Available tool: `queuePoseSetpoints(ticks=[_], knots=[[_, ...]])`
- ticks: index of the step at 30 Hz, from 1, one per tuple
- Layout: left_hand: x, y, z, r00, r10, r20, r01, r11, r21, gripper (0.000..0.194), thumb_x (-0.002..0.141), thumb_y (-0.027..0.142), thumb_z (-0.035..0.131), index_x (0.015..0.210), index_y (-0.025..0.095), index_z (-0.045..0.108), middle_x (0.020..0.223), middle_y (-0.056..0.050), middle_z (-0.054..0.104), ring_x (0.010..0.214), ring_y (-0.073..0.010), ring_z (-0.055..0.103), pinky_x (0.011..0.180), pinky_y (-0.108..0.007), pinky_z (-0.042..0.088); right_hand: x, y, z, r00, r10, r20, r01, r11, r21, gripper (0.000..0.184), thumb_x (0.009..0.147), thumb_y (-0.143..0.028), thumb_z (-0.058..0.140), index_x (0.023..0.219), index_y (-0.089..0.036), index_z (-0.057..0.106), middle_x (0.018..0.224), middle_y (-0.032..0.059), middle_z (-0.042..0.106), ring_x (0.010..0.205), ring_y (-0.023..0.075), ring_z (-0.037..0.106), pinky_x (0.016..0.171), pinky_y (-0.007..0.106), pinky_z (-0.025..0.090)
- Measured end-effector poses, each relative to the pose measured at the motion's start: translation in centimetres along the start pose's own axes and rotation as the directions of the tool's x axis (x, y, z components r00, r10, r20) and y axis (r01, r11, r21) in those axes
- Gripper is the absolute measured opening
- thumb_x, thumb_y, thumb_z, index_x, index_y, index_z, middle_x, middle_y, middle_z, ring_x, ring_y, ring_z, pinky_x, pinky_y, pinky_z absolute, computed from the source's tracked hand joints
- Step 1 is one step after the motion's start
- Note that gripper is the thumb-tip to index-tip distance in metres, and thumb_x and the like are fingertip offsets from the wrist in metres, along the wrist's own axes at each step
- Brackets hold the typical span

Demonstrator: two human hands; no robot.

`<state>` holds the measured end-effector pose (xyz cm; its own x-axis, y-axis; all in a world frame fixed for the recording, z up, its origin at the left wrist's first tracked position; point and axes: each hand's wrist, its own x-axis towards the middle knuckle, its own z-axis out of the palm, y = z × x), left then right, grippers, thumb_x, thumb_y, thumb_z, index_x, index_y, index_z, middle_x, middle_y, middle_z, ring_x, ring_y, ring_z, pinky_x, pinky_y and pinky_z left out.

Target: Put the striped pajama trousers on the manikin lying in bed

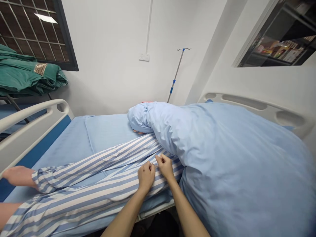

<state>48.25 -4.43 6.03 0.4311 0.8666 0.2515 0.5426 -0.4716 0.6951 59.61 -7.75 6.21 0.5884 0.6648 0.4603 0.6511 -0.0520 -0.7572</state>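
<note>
Fingers (161, 158) near quilt edge (169, 140) — open sheet (108, 130) beyond trousers (98, 187)

Quilt (234, 154) on bed (111, 126), right of trousers (98, 191)

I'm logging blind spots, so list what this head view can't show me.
In the head view:
Anything inside the left hand or right hand: hidden by their curl.
Torso beyond the striped trousers: under the blue quilt.
Nearer foot: cut off by the left edge.
Small goods at upper right: too blurred to name.
</note>
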Motion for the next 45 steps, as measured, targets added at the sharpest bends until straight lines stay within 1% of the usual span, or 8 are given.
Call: queuePoseSetpoints(ticks=[5, 10, 15, 21, 29, 35, 40, 45], knots=[[0.2, 0.8, -0.4, 0.998, -0.061, 0.019, 0.061, 0.998, 0.015, 0.026, 0.082, 0.026, 0.041, 0.059, 0.02, 0.051, 0.058, 0.0, 0.058, 0.06, -0.0121, 0.05, 0.057, -0.027, 0.02, -0.1, -0.2, -0.2, 1.0, 0.02, -0.016, -0.019, 0.999, 0.043, 0.044, 0.082, -0.045, 0.048, 0.053, -0.02, 0.026, 0.05, -0.0072, 0.025, 0.049, 0.0078, 0.026, 0.05, 0.023, 0.023], [2.0, 3.7, -1.0, 0.998, -0.056, 0.024, 0.058, 0.995, -0.087, 0.028, 0.084, 0.027, 0.039, 0.06, 0.02, 0.051, 0.059, 0.0, 0.059, 0.06, -0.0118, 0.049, 0.057, -0.025, 0.022, 0.3, -0.7, -0.6, 0.993, 0.091, -0.071, -0.073, 0.974, 0.216, 0.043, 0.082, -0.048, 0.046, 0.053, -0.02, 0.029, 0.051, -0.0066, 0.026, 0.05, 0.0087, 0.027, 0.048, 0.022, 0.025], [3.0, 4.9, 0.9, 0.994, -0.087, 0.064, 0.099, 0.971, -0.218, 0.032, 0.085, 0.029, 0.038, 0.057, 0.019, 0.048, 0.057, 0.0, 0.057, 0.057, -0.0106, 0.048, 0.056, -0.023, 0.026, 0.5, -0.8, -1.0, 0.991, 0.116, -0.062, -0.089, 0.941, 0.327, 0.04, 0.083, -0.049, 0.043, 0.056, -0.02, 0.035, 0.053, -0.0052, 0.032, 0.052, 0.01, 0.031, 0.048, 0.023, 0.029], [1.5, 3.3, 3.0, 0.996, -0.076, 0.04, 0.077, 0.997, -0.02, 0.029, 0.088, 0.03, 0.036, 0.074, 0.019, 0.059, 0.07, -0.005, 0.065, 0.068, -0.0152, 0.056, 0.06, -0.026, 0.027, 0.0, -0.3, -0.7, 0.986, 0.137, -0.1, -0.103, 0.953, 0.285, 0.042, 0.08, -0.048, 0.049, 0.054, -0.021, 0.03, 0.05, -0.0068, 0.027, 0.049, 0.0087, 0.028, 0.046, 0.022, 0.026], [1.6, 3.4, 2.5, 0.992, -0.046, 0.12, 0.035, 0.995, 0.096, 0.028, 0.089, 0.025, 0.035, 0.085, 0.017, 0.061, 0.08, -0.008, 0.068, 0.074, -0.0162, 0.059, 0.063, -0.026, 0.03, 0.2, -0.5, -0.6, 0.989, 0.128, -0.079, -0.11, 0.973, 0.203, 0.041, 0.079, -0.047, 0.046, 0.052, -0.021, 0.031, 0.048, -0.0063, 0.031, 0.049, 0.009, 0.029, 0.047, 0.023, 0.025], [2.1, 3.5, 2.1, 0.986, 0.038, 0.164, -0.053, 0.994, 0.094, 0.029, 0.086, 0.029, 0.036, 0.074, 0.019, 0.06, 0.069, -0.004, 0.064, 0.066, -0.0151, 0.054, 0.058, -0.026, 0.025, 2.6, -1.0, -2.3, 0.994, 0.071, -0.086, -0.07, 0.997, 0.011, 0.036, 0.081, -0.037, 0.041, 0.052, -0.02, 0.029, 0.048, -0.0066, 0.029, 0.05, 0.0086, 0.03, 0.049, 0.023, 0.022], [2.0, 3.5, 2.1, 0.988, 0.058, 0.14, -0.065, 0.997, 0.052, 0.03, 0.084, 0.031, 0.037, 0.064, 0.019, 0.055, 0.061, -0.002, 0.058, 0.059, -0.0135, 0.047, 0.057, -0.026, 0.023, 2.9, 0.2, -2.7, 0.968, 0.159, -0.196, -0.157, 0.987, 0.029, 0.033, 0.081, -0.035, 0.038, 0.055, -0.022, 0.022, 0.051, -0.0068, 0.023, 0.051, 0.009, 0.027, 0.05, 0.023, 0.023], [2.0, 3.7, 2.4, 0.993, 0.04, 0.107, -0.04, 0.999, -0.001, 0.027, 0.081, 0.031, 0.038, 0.059, 0.019, 0.05, 0.055, 0.0, 0.052, 0.055, -0.0121, 0.041, 0.056, -0.025, 0.021, 2.2, 1.5, -2.0, 0.965, 0.172, -0.2, -0.174, 0.985, 0.008, 0.032, 0.081, -0.033, 0.038, 0.056, -0.021, 0.024, 0.051, -0.0067, 0.025, 0.051, 0.0092, 0.028, 0.05, 0.023, 0.021]])
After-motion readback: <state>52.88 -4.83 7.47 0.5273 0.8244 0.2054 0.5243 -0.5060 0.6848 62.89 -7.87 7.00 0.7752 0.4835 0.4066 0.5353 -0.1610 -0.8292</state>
